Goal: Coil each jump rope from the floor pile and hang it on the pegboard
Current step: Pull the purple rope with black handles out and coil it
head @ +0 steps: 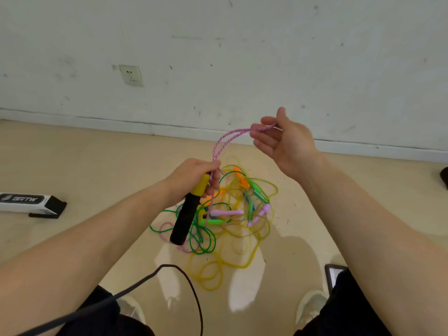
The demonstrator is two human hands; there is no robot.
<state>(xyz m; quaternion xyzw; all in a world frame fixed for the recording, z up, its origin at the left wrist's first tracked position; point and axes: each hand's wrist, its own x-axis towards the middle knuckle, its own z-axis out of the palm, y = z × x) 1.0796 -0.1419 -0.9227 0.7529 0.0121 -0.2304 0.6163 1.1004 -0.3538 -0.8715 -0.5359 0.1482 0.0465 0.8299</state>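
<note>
- Well to the left of my left hand (194,174): a box (29,202), white and black, lying flat on the floor. It has no part in the job.
- Below that hand, toward my knees: a black cable (167,265) arcs over the floor. The rope should stay off it.
- Left hand: it is clenched round the top of a handle (188,214). The yellow collar sits at my fingers and the black grip hangs down below the fist. The same fist traps the pink rope (230,135) where it leaves the handle.
- Between the hands: two strands of the pink rope rise from the left fist and arch up and right to my right hand (288,141). A pale pink line also lies on the floor below. I cannot tell whether it is this rope's tail.
- Beneath both hands: the pile (240,214) lies tangled on the floor. It holds green and yellow ropes with orange, green and pink handles.
- Right hand: the palm is up, the fingers are loosely bent and the thumb is raised clear. The bend of the loop lies over the forefinger, hooked rather than pinched.
- The pegboard is not in view.
- Step in hand, by my judgement: forming a coil.
  - Hold the left fist firm as the anchor.
  - Carry each bend from the right hand back to the left at an even length.
  - Let the braid turn freely so it does not kink.
  - Lift any tail clear of the pile before gathering it.
</note>
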